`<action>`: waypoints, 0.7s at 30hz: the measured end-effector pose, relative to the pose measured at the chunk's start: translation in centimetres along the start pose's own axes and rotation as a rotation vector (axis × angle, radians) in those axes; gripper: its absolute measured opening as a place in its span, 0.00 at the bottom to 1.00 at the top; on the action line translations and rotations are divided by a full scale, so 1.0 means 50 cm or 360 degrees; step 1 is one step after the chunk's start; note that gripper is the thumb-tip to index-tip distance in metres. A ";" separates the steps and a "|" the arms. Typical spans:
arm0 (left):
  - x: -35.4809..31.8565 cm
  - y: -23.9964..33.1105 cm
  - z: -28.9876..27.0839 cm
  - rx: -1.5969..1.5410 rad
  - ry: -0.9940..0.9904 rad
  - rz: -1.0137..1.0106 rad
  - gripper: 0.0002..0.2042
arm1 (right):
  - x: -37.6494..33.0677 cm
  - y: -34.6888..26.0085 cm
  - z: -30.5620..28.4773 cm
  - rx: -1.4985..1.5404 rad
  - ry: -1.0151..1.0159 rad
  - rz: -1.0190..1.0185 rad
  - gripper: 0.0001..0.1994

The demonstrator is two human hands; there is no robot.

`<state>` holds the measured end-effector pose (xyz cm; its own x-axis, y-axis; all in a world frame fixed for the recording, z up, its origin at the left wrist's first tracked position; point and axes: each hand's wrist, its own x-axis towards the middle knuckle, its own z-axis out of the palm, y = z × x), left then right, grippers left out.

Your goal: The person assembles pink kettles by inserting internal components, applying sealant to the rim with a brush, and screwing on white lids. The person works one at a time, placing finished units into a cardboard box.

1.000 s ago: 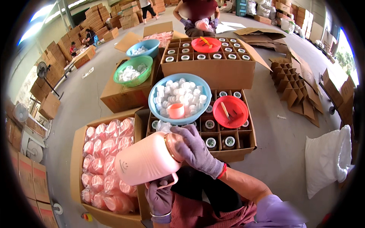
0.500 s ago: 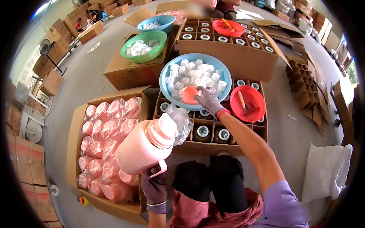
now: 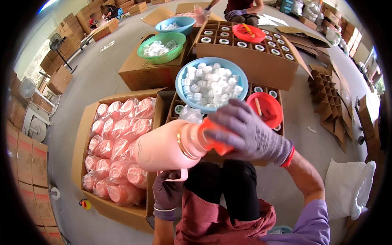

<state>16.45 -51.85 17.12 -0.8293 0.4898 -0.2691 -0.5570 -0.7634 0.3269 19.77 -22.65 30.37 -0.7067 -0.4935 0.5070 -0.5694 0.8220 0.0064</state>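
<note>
Gloved fingers of a worker's right hand, blurred, grasp a bright coral cup at the neck of a pale pink bottle, while the left hand is clenched on the bottle's handle from below. Tilted on its side, mouth to the right, the bottle is above the worker's lap, near an open carton packed with pink items in clear wrap; whether the cup is seated on it cannot be told through the blur. Just beyond the hands, a light blue basin of white caps sits on a divided carton, beside a red bowl of small tools. Farther back are a green basin and, across from the worker, another gloved person, seated.
</note>
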 end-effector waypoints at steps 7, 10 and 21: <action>-0.050 -0.049 0.040 0.1708 -0.0408 0.0752 0.12 | -0.098 -0.088 0.029 0.1713 0.1040 0.1173 0.15; -0.065 -0.015 0.022 0.3538 -0.0391 0.1844 0.19 | -0.109 -0.087 0.002 0.1710 0.0767 0.1214 0.14; -0.104 -0.058 0.153 0.0586 -0.0194 0.0081 0.12 | -0.126 -0.148 -0.033 0.0552 0.1160 0.0419 0.23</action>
<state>22.02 -48.97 24.50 -0.8433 0.5183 -0.1420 -0.4755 -0.5967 0.6464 29.13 -25.12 28.56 -0.4544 0.1061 0.8844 -0.6048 0.6922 -0.3938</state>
